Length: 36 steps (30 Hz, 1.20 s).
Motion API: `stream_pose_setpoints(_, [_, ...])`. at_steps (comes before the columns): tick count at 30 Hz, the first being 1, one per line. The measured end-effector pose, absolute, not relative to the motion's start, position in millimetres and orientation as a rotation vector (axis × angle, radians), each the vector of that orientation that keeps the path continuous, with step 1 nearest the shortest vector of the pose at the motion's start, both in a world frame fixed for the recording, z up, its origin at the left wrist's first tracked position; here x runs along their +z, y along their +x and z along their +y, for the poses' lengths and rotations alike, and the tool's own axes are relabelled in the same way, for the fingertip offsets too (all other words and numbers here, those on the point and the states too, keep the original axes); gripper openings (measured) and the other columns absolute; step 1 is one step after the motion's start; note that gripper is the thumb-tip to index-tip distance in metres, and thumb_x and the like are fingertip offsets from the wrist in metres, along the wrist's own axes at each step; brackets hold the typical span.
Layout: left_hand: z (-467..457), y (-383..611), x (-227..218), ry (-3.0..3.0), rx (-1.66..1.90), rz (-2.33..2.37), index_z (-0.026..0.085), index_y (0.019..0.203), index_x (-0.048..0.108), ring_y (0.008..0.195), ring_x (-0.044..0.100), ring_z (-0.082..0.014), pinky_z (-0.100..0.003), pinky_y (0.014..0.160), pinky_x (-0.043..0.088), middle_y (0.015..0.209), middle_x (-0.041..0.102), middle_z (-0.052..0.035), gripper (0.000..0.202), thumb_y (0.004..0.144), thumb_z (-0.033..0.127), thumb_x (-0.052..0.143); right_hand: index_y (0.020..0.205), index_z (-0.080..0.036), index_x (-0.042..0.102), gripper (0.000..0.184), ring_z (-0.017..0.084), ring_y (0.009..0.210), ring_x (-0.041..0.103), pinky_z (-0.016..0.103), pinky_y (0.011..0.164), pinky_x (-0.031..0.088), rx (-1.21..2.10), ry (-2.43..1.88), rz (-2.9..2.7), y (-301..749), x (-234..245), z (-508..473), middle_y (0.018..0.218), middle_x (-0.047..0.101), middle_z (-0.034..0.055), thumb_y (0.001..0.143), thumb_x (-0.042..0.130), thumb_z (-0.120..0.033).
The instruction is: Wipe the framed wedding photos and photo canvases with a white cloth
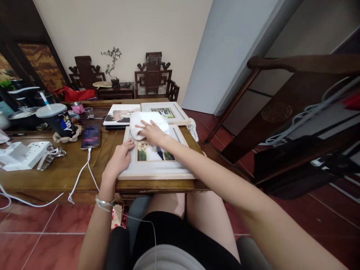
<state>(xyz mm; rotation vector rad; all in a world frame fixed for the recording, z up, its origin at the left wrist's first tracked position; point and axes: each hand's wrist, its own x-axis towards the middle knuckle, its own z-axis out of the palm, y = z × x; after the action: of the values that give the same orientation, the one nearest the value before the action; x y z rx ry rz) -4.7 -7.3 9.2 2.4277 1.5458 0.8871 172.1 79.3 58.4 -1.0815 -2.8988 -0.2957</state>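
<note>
A white photo frame [126,170] lies flat on the wooden table in front of me, a picture of people outdoors set in its middle. My right hand [150,131] presses a folded white cloth [152,118] on the frame's upper left part, fingers spread over the cloth. The cloth covers that corner and part of the picture's top. At the frame's left edge, my left hand [120,159] grips the border with its fingers bent over it. Behind lie a second white frame [180,116] and a white photo panel [112,109] stacked on something dark.
On the left of the table [109,137] are a phone [90,137] with a white cable, a lidded cup [60,122], a power strip [30,153] and a pink cup [77,108]. A dark wooden chair [281,108] stands at the right. Crumpled white material [192,129] sits by the right table edge.
</note>
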Motion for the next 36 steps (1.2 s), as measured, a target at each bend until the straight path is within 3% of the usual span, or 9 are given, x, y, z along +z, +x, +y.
stream_pose_setpoints(4, [-7,-4,6,2.418,0.910,1.540,0.013,0.118,0.069,0.134,0.049,-0.0230,-0.042,0.117,0.035,0.132,0.064,-0.0093,0.049,0.081,0.004,0.038,0.114,-0.017,0.070,0.040,0.036,0.145,0.028,0.063,0.112,0.026,-0.251,-1.226,-2.879,198,60,78,0.153,0.044,0.0077,0.083,0.052,-0.001])
stream_pose_setpoints(9, [-7,-4,2,2.379,0.933,1.543,0.011,0.116,0.069,0.135,0.049,-0.0233,-0.042,0.118,0.034,0.133,0.064,-0.0111,0.047,0.082,0.005,0.038,0.114,-0.013,0.071,0.052,0.033,0.145,0.029,0.056,0.114,0.026,-0.266,-1.359,-2.845,253,64,72,0.151,0.045,0.0091,0.080,0.038,0.008])
stream_pose_setpoints(13, [-6,-5,2,2.369,0.957,1.529,0.012,0.117,0.069,0.135,0.049,-0.0234,-0.044,0.118,0.034,0.132,0.064,-0.0105,0.047,0.081,0.005,0.040,0.119,-0.015,0.069,0.055,0.033,0.142,0.036,0.054,0.109,0.036,-0.236,-1.620,-2.769,284,64,68,0.145,0.052,0.0139,0.077,0.041,0.007])
stream_pose_setpoints(17, [-5,-6,2,2.368,0.958,1.514,0.010,0.116,0.069,0.134,0.049,-0.0238,-0.042,0.118,0.033,0.131,0.064,-0.0118,0.046,0.081,0.004,0.040,0.124,-0.016,0.068,0.058,0.031,0.135,0.046,0.043,0.099,0.046,-0.188,-1.705,-2.735,293,69,51,0.130,0.064,0.0174,0.077,0.040,0.004])
stream_pose_setpoints(22, [-4,-7,0,2.417,0.951,1.526,0.010,0.116,0.068,0.134,0.050,-0.0230,-0.042,0.117,0.035,0.131,0.064,-0.0125,0.046,0.083,0.005,0.037,0.102,-0.016,0.075,0.052,0.032,0.136,0.046,0.040,0.094,0.048,-0.144,-1.630,-2.867,294,80,1,0.122,0.069,0.0142,0.070,0.040,0.007])
stream_pose_setpoints(26, [-2,-8,-2,2.443,0.949,1.513,0.012,0.117,0.068,0.134,0.049,-0.0221,-0.043,0.117,0.036,0.132,0.064,-0.0099,0.048,0.081,0.004,0.038,0.089,-0.019,0.077,0.051,0.029,0.136,0.047,0.040,0.100,0.047,0.045,-1.506,-2.958,306,89,-48,0.109,0.075,0.0100,0.068,0.039,0.007])
stream_pose_setpoints(30, [-2,-8,0,2.428,0.938,1.488,0.014,0.115,0.070,0.135,0.049,-0.0238,-0.047,0.117,0.035,0.132,0.064,-0.0086,0.048,0.078,0.003,0.041,0.099,-0.022,0.077,0.056,0.027,0.135,0.048,0.037,0.100,0.049,0.217,-1.419,-2.919,313,90,-69,0.110,0.075,0.0065,0.066,0.042,0.006])
stream_pose_setpoints(36, [-4,-7,6,2.437,0.888,1.477,0.013,0.111,0.072,0.134,0.049,-0.0244,-0.044,0.118,0.035,0.132,0.064,-0.0099,0.048,0.077,0.003,0.040,0.120,-0.014,0.070,0.060,0.030,0.140,0.040,0.039,0.102,0.045,0.090,-1.574,-2.826,294,75,-15,0.124,0.068,0.0142,0.072,0.040,0.006])
